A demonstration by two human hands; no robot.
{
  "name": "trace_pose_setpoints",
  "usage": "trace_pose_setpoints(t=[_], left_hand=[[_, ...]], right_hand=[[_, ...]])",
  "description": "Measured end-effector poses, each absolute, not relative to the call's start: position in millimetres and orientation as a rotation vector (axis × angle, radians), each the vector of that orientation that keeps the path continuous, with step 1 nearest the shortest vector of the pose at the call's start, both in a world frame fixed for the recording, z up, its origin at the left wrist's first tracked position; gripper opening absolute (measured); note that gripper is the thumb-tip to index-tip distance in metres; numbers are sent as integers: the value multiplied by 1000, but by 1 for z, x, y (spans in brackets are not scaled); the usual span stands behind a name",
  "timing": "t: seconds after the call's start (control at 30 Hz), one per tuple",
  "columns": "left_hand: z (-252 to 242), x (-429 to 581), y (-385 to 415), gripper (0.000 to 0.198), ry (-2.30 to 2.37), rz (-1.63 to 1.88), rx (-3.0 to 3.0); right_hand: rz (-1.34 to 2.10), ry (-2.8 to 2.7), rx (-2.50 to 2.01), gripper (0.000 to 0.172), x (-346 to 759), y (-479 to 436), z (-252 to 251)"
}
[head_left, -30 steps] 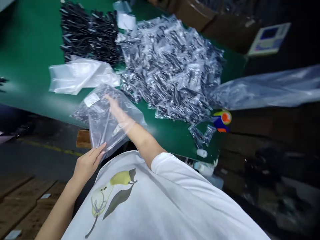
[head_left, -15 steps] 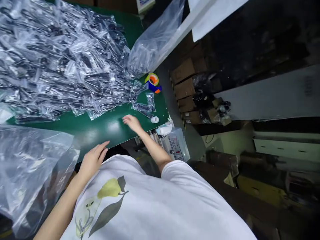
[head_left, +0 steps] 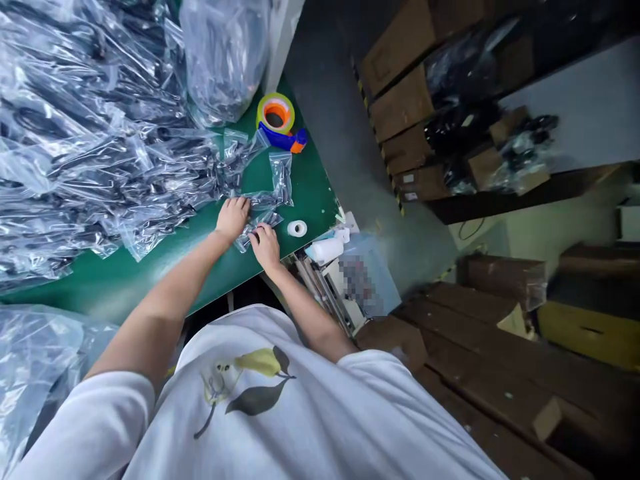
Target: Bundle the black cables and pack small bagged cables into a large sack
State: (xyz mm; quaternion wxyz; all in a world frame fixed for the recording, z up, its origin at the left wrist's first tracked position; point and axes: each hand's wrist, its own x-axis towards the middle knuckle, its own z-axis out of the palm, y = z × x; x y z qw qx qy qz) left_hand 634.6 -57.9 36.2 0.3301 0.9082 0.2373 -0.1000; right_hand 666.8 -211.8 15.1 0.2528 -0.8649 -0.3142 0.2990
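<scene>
My left hand [head_left: 233, 219] reaches onto the green table, its fingers curled at the end of a small clear plastic bag [head_left: 263, 199] with dark contents. Just nearer to me, my right hand [head_left: 265, 247] is closed at a second small bag [head_left: 272, 218], whose ends stick out on both sides of its fingers. What exactly the bags contain is too small to tell. Another such bag [head_left: 282, 175] lies beyond the hands, touching the first. A small white roll [head_left: 297, 229] stands to the right of my right hand.
A large heap of bagged dark items [head_left: 110, 147] covers the table's left and far parts. A tape dispenser [head_left: 283, 139] holds a yellow-and-orange roll [head_left: 289, 107]. A big clear bag [head_left: 225, 60] stands behind. Cardboard boxes [head_left: 403, 107] line the floor at right.
Both hands have moved to the small bags; my left hand went right and forward from the table's front edge. The white roll stands apart from the small bag it was touching. The view has shifted.
</scene>
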Motion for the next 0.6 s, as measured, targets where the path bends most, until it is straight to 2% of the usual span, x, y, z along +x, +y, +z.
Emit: trace_pose_setpoints(t=[0.13,0.27,0.37,0.6], left_hand=[[28,638,-70,38,677,-362,2441],[27,639,-76,37,762,-420,2481],[35,626,-73,38,779,-434,2528],[42,568,-64,42,730,-535,2537]], right_hand=[[760,-680,-2390,13,667,-219,12],[724,-508,-2441,37,663,-220,6],[718,-471,-2489,34,666,-220,8],[737,-969,-2448,44,699,-222,24]])
